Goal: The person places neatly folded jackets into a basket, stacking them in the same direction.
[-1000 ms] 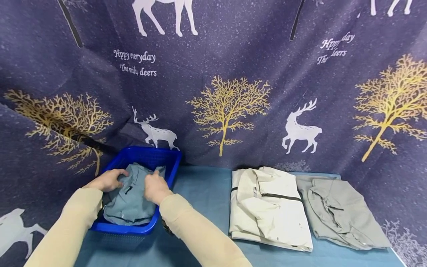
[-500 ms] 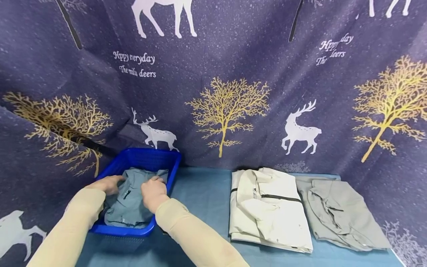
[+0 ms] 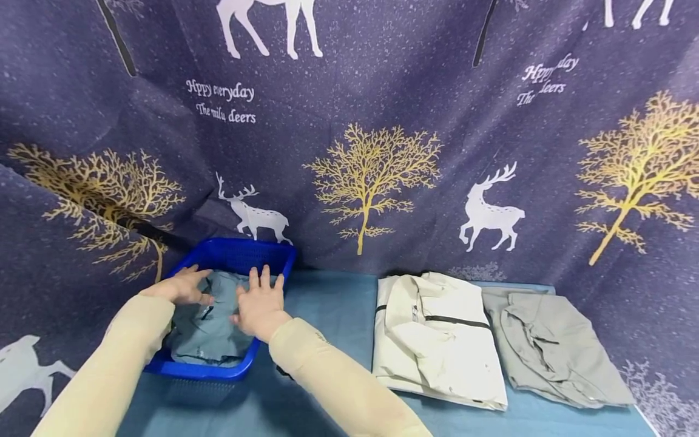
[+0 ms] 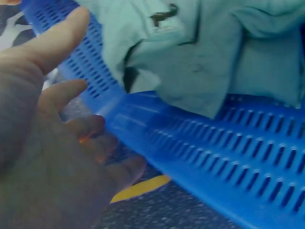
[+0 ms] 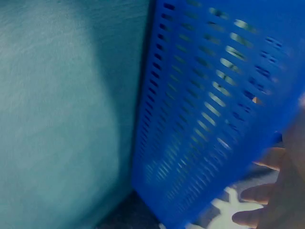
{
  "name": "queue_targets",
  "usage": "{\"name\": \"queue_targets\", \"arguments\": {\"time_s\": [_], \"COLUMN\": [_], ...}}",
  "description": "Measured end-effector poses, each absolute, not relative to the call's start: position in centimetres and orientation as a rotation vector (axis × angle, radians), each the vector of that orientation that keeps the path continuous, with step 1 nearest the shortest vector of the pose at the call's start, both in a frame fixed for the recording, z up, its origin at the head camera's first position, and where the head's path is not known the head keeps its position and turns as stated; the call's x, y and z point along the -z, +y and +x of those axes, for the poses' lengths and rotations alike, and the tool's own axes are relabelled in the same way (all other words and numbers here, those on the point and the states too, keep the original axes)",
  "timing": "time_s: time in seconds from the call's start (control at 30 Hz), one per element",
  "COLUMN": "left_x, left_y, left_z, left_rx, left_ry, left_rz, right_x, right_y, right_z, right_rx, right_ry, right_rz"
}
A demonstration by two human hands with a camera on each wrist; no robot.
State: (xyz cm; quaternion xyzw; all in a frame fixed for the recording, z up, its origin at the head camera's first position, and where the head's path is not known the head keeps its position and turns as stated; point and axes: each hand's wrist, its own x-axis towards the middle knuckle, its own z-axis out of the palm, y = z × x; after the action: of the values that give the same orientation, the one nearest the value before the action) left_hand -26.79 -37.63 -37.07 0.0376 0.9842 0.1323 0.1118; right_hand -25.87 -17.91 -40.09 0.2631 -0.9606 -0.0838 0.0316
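A folded grey-blue garment [image 3: 215, 334] with a small dark mark lies in the blue perforated plastic basket [image 3: 196, 370], at the left of the head view. My left hand [image 3: 182, 287] is over the basket's left side, at the garment's edge, its fingers extended. Over the right side, my right hand [image 3: 263, 308] has its fingers spread wide. Neither hand grips anything; whether the palms touch the cloth cannot be told. In the left wrist view, the left hand [image 4: 57, 148] is beside the basket rim. The right wrist view mostly catches the basket's outer wall [image 5: 190, 105].
A folded cream garment [image 3: 442, 346] with a black stripe lies right of centre on the blue-green tablecloth [image 3: 333, 321]. Beside it, farther right, is a folded grey garment [image 3: 568, 352]. A dark blue curtain [image 3: 338, 91] printed with deer and trees hangs behind.
My right hand has gone from curled fingers on the garment to spread fingers above it. The left hand's fingers have also come away from the cloth. The basket stays in place.
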Motion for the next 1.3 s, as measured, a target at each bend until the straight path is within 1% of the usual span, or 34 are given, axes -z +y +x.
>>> {"name": "queue_targets", "arguments": {"time_s": [0.1, 0.2, 0.33, 0.57, 0.8, 1.07, 1.3], "left_x": [36.3, 35.7, 35.0, 34.7, 34.6, 34.5, 35.1], "left_y": [-37.0, -36.3, -34.8, -30.8, -27.0, -23.7, -20.4], "left_z": [-26.6, -26.5, -26.2, -26.2, -26.1, -25.1, -24.9], "left_rx": [-0.412, -0.426, -0.486, -0.594, -0.662, -0.749, -0.907], "left_ry": [2.887, 2.914, 2.957, 3.007, 3.047, 3.043, 3.036], "left_rz": [0.073, 0.09, 0.17, 0.31, 0.443, 0.494, 0.627], "right_x": [38.8, 37.8, 36.8, 35.7, 35.8, 36.6, 37.4], "right_y": [-16.4, -14.7, -12.2, -6.9, -1.8, 4.2, 9.3], "right_z": [-25.5, -25.2, -25.0, -25.2, -24.9, -24.8, -24.9], "right_rx": [0.206, 0.128, -0.011, -0.382, -0.585, -0.846, -0.995], "right_ry": [-2.948, -2.923, -2.882, -2.807, -2.743, -2.677, -2.597], "right_rz": [0.832, 0.85, 0.868, 0.844, 0.811, 0.795, 0.694]}}
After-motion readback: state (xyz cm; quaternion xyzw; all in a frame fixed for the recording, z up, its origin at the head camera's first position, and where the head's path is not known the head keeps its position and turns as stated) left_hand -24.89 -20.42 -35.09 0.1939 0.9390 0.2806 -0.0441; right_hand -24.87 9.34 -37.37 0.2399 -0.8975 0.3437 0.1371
